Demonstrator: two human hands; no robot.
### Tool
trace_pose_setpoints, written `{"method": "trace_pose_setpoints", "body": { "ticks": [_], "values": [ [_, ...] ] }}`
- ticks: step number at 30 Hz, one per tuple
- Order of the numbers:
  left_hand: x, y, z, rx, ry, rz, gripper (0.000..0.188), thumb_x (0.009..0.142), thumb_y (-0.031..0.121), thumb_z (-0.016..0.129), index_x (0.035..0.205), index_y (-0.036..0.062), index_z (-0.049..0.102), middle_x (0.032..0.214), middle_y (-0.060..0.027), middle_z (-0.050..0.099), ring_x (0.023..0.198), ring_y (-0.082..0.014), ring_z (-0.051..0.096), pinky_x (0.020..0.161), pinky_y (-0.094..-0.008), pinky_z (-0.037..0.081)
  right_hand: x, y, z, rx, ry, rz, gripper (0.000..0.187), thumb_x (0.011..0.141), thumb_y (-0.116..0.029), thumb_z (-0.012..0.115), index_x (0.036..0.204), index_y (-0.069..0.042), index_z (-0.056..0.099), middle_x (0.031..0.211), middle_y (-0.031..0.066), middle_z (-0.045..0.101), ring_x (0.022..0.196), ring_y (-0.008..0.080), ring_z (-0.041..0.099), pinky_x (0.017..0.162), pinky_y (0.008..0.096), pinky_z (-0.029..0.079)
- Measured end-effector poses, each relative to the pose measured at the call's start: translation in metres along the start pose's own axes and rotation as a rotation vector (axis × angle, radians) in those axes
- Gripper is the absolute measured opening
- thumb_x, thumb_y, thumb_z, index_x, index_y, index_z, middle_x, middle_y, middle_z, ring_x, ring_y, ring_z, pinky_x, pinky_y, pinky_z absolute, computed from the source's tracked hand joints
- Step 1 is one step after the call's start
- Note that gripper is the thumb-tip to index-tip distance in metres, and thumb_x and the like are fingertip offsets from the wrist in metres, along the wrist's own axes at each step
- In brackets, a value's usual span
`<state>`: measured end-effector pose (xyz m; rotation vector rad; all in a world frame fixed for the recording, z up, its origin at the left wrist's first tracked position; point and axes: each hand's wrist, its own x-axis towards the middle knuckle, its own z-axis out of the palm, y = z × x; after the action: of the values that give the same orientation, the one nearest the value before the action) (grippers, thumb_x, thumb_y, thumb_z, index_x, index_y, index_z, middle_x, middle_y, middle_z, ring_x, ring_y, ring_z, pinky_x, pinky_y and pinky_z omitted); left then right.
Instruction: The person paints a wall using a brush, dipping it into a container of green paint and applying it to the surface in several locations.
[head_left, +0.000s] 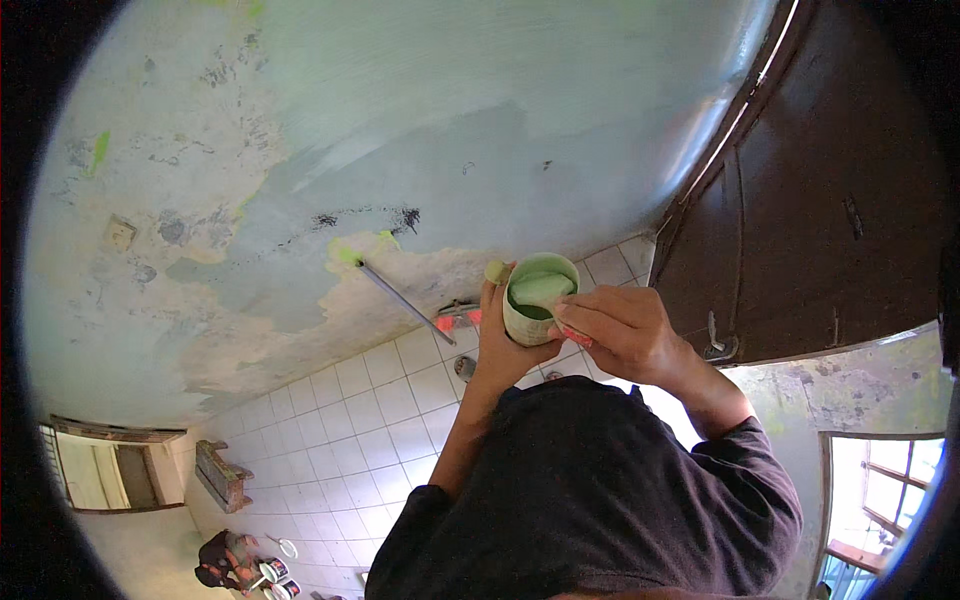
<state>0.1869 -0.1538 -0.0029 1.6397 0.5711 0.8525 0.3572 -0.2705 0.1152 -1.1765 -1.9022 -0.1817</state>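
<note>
My left hand (pixel 496 345) is wrapped round a pale cylindrical paint container (pixel 530 328), held upright before my chest. Green paint (pixel 530 311) shows inside it. In my right hand (pixel 630 332), closed at the container's near right rim, is a paintbrush with a red handle (pixel 577 337). The brush's broad, paint-coated head (pixel 543 290) lies within the mouth of the container. A small yellowish-green rounded thing (pixel 496 271) sticks up by my left fingers; I cannot make out what it is.
Ahead rises a patchy, partly painted wall (pixel 420 150). A long-handled red dustpan (pixel 458 317) stands near its foot. At right is a dark brown door (pixel 830 200). White tiles (pixel 370 400) cover the floor. Lower left, a person (pixel 222 560) crouches beside buckets (pixel 272 570), near a low bench (pixel 220 476).
</note>
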Motion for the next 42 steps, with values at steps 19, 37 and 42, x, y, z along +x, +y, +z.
{"method": "trace_pose_setpoints", "body": {
  "ticks": [19,37,42],
  "values": [
    [0.034,-0.009,0.007,0.092,-0.018,0.071,0.111,0.061,0.019,0.097,0.154,-0.0015,0.041,0.143,-0.0220,0.047,0.135,-0.0399,0.049,0.113,-0.0502,0.043,-0.003,0.022,0.003,-0.011,0.034,0.102,0.036,0.080,0.001,0.077,0.114,-0.002,0.068,0.111,0.0142,0.073,0.092,0.0340,0.075,0.074,0.0424,0.062],
    [0.052,-0.032,0.021,0.134,0.031,0.114,0.115,0.059,0.019,0.098,0.155,-0.0008,0.039,0.146,-0.0223,0.046,0.137,-0.0415,0.048,0.114,-0.0494,0.043,-0.006,0.040,0.007,-0.020,0.022,0.116,0.038,0.088,0.002,0.077,0.120,0.000,0.056,0.120,0.0202,0.073,0.099,0.0397,0.074,0.084,0.0463,0.062],
    [0.062,-0.032,0.025,0.099,-0.003,0.118,0.109,0.059,0.018,0.098,0.151,-0.0015,0.043,0.142,-0.0224,0.049,0.134,-0.0415,0.049,0.112,-0.0497,0.043,-0.004,0.043,0.005,-0.020,0.044,0.167,0.037,0.087,0.004,0.076,0.119,0.001,0.057,0.118,0.0215,0.072,0.104,0.0419,0.073,0.087,0.0464,0.061]
  ]
}}
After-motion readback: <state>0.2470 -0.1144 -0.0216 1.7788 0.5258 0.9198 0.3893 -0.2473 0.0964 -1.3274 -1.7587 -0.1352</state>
